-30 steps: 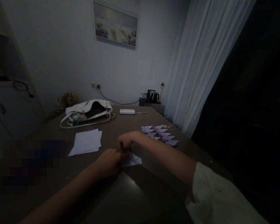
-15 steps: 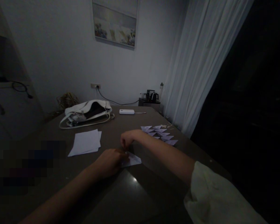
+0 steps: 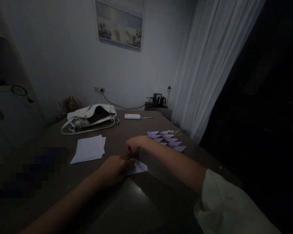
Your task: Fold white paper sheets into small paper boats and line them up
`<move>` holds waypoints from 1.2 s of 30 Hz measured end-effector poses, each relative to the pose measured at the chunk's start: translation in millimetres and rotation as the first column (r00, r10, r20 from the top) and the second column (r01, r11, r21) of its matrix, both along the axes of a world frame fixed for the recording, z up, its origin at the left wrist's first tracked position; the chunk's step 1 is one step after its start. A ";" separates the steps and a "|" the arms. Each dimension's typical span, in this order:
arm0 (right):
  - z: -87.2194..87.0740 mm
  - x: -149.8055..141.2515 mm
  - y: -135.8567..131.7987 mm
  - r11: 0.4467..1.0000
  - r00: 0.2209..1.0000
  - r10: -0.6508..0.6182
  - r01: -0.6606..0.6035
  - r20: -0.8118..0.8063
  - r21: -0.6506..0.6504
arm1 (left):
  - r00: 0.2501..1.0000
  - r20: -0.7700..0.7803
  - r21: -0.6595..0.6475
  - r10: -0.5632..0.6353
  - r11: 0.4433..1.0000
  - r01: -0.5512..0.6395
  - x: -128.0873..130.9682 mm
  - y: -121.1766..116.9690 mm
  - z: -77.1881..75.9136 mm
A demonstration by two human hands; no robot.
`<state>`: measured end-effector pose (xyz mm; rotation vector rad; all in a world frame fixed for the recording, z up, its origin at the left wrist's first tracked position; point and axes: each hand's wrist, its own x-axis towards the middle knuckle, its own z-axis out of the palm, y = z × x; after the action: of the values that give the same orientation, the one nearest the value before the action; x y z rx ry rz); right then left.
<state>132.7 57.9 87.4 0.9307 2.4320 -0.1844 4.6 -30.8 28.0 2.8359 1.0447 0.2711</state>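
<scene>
Should the left hand (image 3: 116, 167) slip, the paper (image 3: 141, 167) under it on the desk (image 3: 127, 201) could shift and crease crooked. That hand curls over the left end; the right hand (image 3: 133, 145) arches down beyond, fingers bunched; whether either pinches is hidden. A far swing could scatter the folded pieces (image 3: 170, 140) at right.

One left hand (image 3: 115, 169), one right hand (image 3: 134, 145) and one handled paper (image 3: 141, 167) are seen. At least eight folded pieces (image 3: 179, 148) and two flat sheets (image 3: 89, 148) can be counted, full totals being hidden. One bag (image 3: 79, 113), one white device (image 3: 132, 116) and one framed picture (image 3: 119, 24) are shown.
</scene>
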 end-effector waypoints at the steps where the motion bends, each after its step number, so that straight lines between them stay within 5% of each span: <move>1: 1.0 -0.4 -1.6 1.000 1.000 -0.005 0.005 0.005 0.002 | 1.000 0.004 -0.001 -0.002 1.000 0.002 0.1 -0.1 -0.1; 20: 3.2 -3.7 -10.1 0.983 0.998 -0.066 0.061 0.023 0.175 | 1.000 0.007 0.000 0.007 1.000 -0.007 -0.1 0.4 -1.3; 29: -8.8 14.1 -11.3 0.982 0.980 -0.125 0.144 -0.154 0.121 | 1.000 0.002 0.011 0.025 1.000 -0.025 1.2 -2.9 0.9; 36: -16.9 42.2 -26.7 0.996 0.941 0.006 0.024 -0.337 0.084 | 1.000 0.020 0.000 0.017 1.000 -0.017 -2.0 -4.3 0.9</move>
<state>174.9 31.3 70.6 1.0196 2.7698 -0.2616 2.6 -35.1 28.9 2.8192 1.0658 0.2999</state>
